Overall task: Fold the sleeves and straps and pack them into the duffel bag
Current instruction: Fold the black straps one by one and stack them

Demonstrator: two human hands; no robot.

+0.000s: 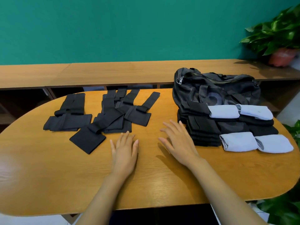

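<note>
Oval wooden table (162, 184), grain running left to right. At eleven o'clock, loose black straps (113, 117) spread flat and overlapping, a smaller strap group (69, 120) just beside at ten. At one o'clock, black duffel bag (215, 88) by the far edge. At two, stack of folded black pieces (203, 129) against the bag's front. At three, two folded pale blue sleeves (238, 142) side by side, touching.

- No legible text, label, brand name, number or sign anywhere in view.
- Duffel bag (215, 88): pale grey rounded print on the near side panel, partly covered by its straps and the stacked items. No letters can be read.
- Folded black piece (230, 127) in front of the bag: faint grey curved mark, illegible.
</note>
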